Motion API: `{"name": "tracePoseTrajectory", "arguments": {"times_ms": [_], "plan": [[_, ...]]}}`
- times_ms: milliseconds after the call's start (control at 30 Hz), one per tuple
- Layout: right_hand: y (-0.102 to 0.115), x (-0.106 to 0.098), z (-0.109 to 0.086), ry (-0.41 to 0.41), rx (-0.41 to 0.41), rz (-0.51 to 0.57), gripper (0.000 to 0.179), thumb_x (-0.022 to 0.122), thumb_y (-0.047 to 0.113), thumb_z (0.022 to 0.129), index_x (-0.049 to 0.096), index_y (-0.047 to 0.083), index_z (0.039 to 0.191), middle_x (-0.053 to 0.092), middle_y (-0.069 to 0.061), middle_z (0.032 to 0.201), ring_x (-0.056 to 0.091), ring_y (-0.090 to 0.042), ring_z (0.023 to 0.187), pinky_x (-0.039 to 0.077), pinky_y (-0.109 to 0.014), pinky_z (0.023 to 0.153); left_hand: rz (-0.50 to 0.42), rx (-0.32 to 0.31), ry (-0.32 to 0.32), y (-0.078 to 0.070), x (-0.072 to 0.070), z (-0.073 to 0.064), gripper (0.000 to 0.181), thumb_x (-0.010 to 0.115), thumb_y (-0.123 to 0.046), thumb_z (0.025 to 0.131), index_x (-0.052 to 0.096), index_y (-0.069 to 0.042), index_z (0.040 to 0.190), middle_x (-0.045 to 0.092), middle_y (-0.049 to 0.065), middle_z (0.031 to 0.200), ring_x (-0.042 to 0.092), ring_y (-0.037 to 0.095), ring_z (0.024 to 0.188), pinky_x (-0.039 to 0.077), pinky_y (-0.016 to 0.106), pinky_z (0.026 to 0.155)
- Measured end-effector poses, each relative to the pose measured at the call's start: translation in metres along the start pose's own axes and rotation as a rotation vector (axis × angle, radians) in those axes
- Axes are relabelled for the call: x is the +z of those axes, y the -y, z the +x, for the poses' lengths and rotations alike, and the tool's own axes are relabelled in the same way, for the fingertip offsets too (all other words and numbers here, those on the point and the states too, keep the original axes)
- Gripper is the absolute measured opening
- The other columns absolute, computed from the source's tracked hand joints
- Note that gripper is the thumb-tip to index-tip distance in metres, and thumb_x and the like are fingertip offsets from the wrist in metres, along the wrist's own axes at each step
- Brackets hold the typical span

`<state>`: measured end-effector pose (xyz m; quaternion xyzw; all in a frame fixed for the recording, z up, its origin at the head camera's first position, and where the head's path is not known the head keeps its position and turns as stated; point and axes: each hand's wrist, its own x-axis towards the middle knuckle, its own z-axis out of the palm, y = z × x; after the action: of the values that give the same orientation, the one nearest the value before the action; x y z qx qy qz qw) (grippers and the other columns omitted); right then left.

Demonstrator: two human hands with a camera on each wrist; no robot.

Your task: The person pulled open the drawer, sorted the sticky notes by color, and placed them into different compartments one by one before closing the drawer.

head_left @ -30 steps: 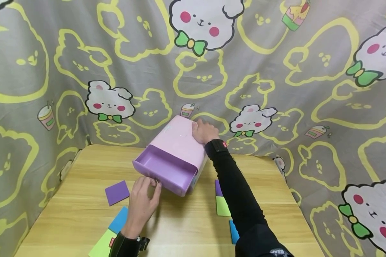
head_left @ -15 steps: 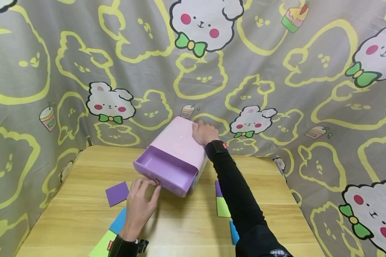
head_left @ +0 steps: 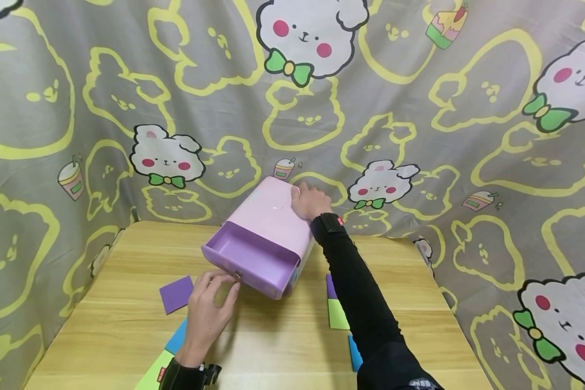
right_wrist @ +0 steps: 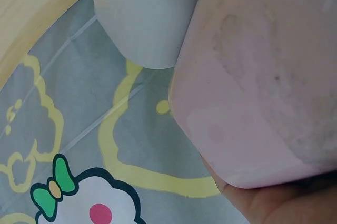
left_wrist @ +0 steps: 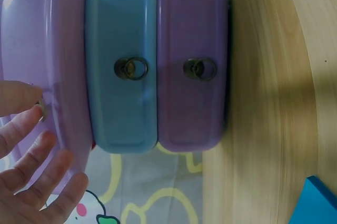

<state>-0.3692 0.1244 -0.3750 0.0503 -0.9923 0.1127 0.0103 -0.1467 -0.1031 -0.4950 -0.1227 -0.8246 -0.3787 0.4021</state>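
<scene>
A small drawer cabinet [head_left: 273, 214] with a pink top stands at the back of the table, turned at an angle. Its purple top drawer [head_left: 253, 254] is pulled out and bare inside. Close by that drawer's ring handle [left_wrist: 43, 109] is my left hand [head_left: 207, 314], thumb and forefinger apart and the other fingers spread. Below, in the left wrist view, a blue drawer [left_wrist: 121, 119] and a purple bottom drawer [left_wrist: 192, 119] are closed, each with a ring. My right hand [head_left: 312, 201] grips the cabinet's rear right edge; its fingertips are hidden in the head view.
A purple square [head_left: 176, 294] lies left of the cabinet. Blue [head_left: 176, 337] and green [head_left: 155, 371] squares are partly behind my left wrist. More purple [head_left: 330, 287], green [head_left: 338, 314] and blue [head_left: 355, 353] pieces lie by my right arm. A patterned curtain [head_left: 224, 108] hangs behind.
My left thumb and forefinger have come off the top drawer's ring, and the hand has drawn slightly left and toward me. The cabinet, drawer and right hand look unmoved.
</scene>
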Motion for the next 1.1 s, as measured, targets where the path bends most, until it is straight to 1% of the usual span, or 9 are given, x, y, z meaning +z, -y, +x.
{"name": "tracePoseTrajectory", "arguments": {"times_ms": [167,267,300,367,433,633,767,867,1100], "plan": [[0.001,0.0,0.0,0.0,0.0,-0.005,0.062,0.016,0.049,0.107,0.041,0.012,0.15,0.055,-0.022,0.147,0.053,-0.045,0.134,0.046,-0.062,0.106,0.031,-0.03,0.011,0.008,-0.006,0.0,0.02,0.084,-0.001,0.074,0.073,-0.004,0.09,0.071,0.01,0.096,0.066,0.026,0.091,0.047,0.031,0.086],[0.001,0.0,0.0,0.001,-0.003,-0.004,0.062,0.016,0.049,0.107,0.04,0.012,0.152,0.054,-0.022,0.148,0.052,-0.045,0.135,0.045,-0.062,0.106,0.061,-0.072,0.048,0.013,-0.013,0.001,0.021,0.084,-0.002,0.075,0.073,-0.003,0.092,0.072,0.012,0.095,0.066,0.029,0.092,0.05,0.04,0.085],[0.001,0.0,0.0,0.001,-0.003,-0.001,0.062,0.017,0.049,0.107,0.039,0.012,0.152,0.054,-0.023,0.148,0.052,-0.045,0.135,0.045,-0.062,0.107,0.077,-0.086,0.068,0.015,-0.016,0.002,0.021,0.084,-0.002,0.075,0.073,-0.003,0.093,0.072,0.013,0.095,0.066,0.03,0.092,0.052,0.043,0.083],[0.001,0.0,0.0,0.003,-0.003,-0.002,0.062,0.016,0.049,0.107,0.039,0.012,0.152,0.054,-0.022,0.148,0.052,-0.045,0.136,0.045,-0.062,0.107,0.106,-0.114,0.114,0.019,-0.023,0.004,0.023,0.084,-0.004,0.077,0.073,-0.002,0.096,0.072,0.014,0.097,0.066,0.032,0.091,0.053,0.047,0.078],[0.0,0.0,0.0,0.005,-0.002,-0.002,0.063,0.016,0.049,0.107,0.039,0.012,0.152,0.054,-0.022,0.148,0.052,-0.045,0.136,0.045,-0.061,0.107,0.129,-0.138,0.168,0.024,-0.03,0.007,0.025,0.084,-0.005,0.078,0.072,-0.001,0.1,0.073,0.016,0.099,0.066,0.035,0.093,0.055,0.051,0.079],[0.0,0.0,0.0,0.001,-0.002,-0.006,0.062,0.016,0.049,0.107,0.039,0.012,0.152,0.055,-0.022,0.147,0.053,-0.045,0.135,0.046,-0.061,0.106,0.193,-0.192,0.333,0.041,-0.05,0.013,0.031,0.082,-0.01,0.082,0.07,0.001,0.108,0.072,0.023,0.109,0.065,0.045,0.106,0.053,0.064,0.086],[0.001,0.0,-0.001,-0.001,-0.004,-0.006,0.062,0.016,0.049,0.107,0.04,0.012,0.151,0.055,-0.022,0.147,0.053,-0.045,0.134,0.046,-0.061,0.106,0.237,-0.237,0.463,0.052,-0.06,0.017,0.037,0.079,-0.015,0.085,0.067,0.002,0.115,0.07,0.026,0.116,0.065,0.046,0.105,0.054,0.064,0.084],[0.001,0.0,-0.001,0.003,-0.006,-0.004,0.064,0.015,0.05,0.106,0.04,0.012,0.151,0.054,-0.022,0.147,0.052,-0.045,0.135,0.046,-0.061,0.106,0.25,-0.257,0.544,0.06,-0.067,0.019,0.042,0.079,-0.017,0.086,0.065,0.003,0.119,0.069,0.027,0.117,0.065,0.045,0.102,0.055,0.064,0.08],[0.001,0.001,0.0,0.008,0.002,-0.004,0.064,0.014,0.05,0.106,0.039,0.013,0.152,0.053,-0.021,0.149,0.051,-0.044,0.137,0.045,-0.061,0.108,0.257,-0.275,0.657,0.08,-0.074,0.023,0.051,0.081,-0.019,0.083,0.061,0.006,0.123,0.068,0.031,0.113,0.066,0.043,0.093,0.056,0.06,0.072]]}}
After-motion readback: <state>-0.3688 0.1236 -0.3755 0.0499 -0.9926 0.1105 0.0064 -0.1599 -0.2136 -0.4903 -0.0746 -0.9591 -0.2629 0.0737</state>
